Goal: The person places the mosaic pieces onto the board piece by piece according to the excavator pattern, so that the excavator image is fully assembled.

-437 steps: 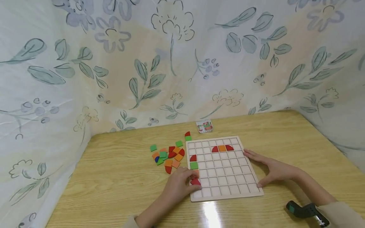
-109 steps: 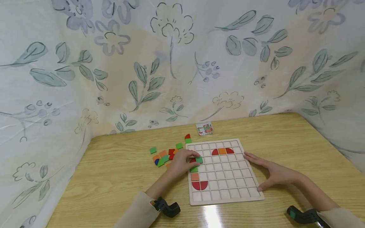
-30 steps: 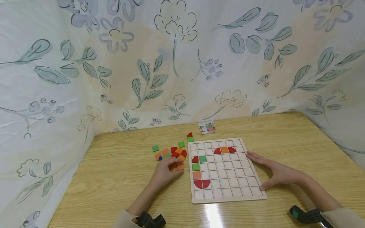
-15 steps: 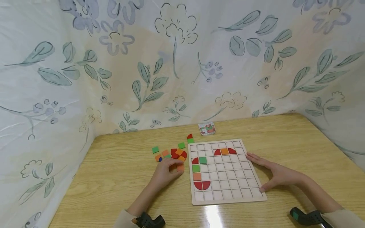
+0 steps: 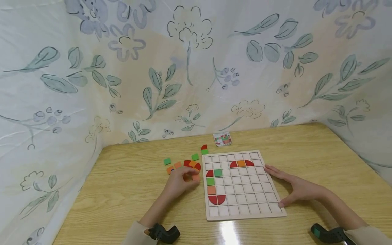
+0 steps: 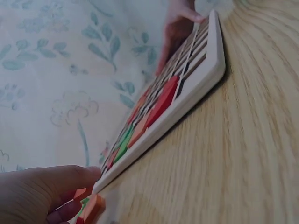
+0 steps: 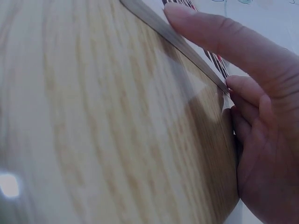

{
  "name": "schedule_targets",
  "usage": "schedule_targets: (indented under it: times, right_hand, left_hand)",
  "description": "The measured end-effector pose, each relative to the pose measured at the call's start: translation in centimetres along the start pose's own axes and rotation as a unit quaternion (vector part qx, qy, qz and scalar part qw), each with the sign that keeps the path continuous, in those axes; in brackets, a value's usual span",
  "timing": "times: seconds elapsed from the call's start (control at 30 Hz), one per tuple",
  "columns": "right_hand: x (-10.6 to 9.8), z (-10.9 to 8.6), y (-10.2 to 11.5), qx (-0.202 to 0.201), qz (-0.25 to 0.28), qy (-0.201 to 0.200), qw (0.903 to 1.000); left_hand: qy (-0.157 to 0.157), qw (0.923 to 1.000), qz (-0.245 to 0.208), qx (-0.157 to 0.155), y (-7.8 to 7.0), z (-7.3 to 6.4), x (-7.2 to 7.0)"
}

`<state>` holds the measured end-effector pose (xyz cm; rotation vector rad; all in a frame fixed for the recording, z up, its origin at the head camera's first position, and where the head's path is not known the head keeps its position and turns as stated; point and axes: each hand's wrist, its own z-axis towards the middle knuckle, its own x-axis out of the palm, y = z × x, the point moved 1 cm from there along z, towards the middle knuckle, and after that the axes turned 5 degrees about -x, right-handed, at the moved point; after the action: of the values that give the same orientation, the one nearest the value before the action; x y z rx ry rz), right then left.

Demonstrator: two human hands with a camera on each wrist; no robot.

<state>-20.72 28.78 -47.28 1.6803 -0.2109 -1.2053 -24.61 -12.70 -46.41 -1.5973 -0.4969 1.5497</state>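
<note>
Head view, hours read around the board's middle: flat on the glossy, wood-grained bench, a pale, smooth wooden board ruled into square cells. At 9 o'clock, just off its rim, the left hand, fingers slightly parted, thumb and forefinger bent around a thin, flat salmon tile. Toward 10 o'clock, a loose heap of tiles, squares and curved pieces in orange, red and green. At 11 o'clock, a small printed card. At 3 o'clock, the right hand, fingers spread wide, tips against the board's edge, nothing gripped. Inside the grid, near 12 o'clock, an orange square between two red quarter-rounds; near 8 o'clock, a red half-disc made of two pieces. Behind, softly creased floral cloth.

Left wrist view, hours of the frame: board seen almost edge-on, slanting from 1 to 7 o'clock, corner rounded, coloured pieces slightly raised. Left hand at 8 o'clock, orange pieces beside its fingertips.

Right wrist view: right hand at 3 o'clock, thumb stretched to the board's rim at 12; streaky grain at 9.
</note>
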Motion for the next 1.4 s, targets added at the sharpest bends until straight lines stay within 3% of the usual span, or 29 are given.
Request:
schedule_targets:
  times: [0.27, 0.6, 0.83, 1.07, 1.4]
  right_hand:
    - [-0.2, 0.0, 0.3, 0.009, -0.016, 0.001, 0.9998]
    - [-0.8, 0.3, 0.9, 0.018, -0.083, 0.01, 0.9963]
    - [-0.8, 0.2, 0.7, -0.002, -0.076, 0.005, 0.9971]
    - [-0.6, 0.3, 0.3, -0.012, -0.073, 0.0, 0.9972]
    - [-0.5, 0.1, 0.0, -0.027, -0.041, 0.0, 0.9988]
  left_hand:
    - [0.028, 0.9995, -0.011, 0.009, -1.5, 1.2, 1.5]
    - [0.079, 0.9957, -0.039, 0.029, -3.9, 2.7, 4.0]
    - [0.087, 0.9953, 0.019, 0.036, -5.0, 4.1, 5.9]
    - [0.082, 0.9931, 0.072, 0.043, -5.0, 5.1, 7.0]
    - [0.07, 0.9927, 0.094, 0.028, -5.6, 5.5, 7.7]
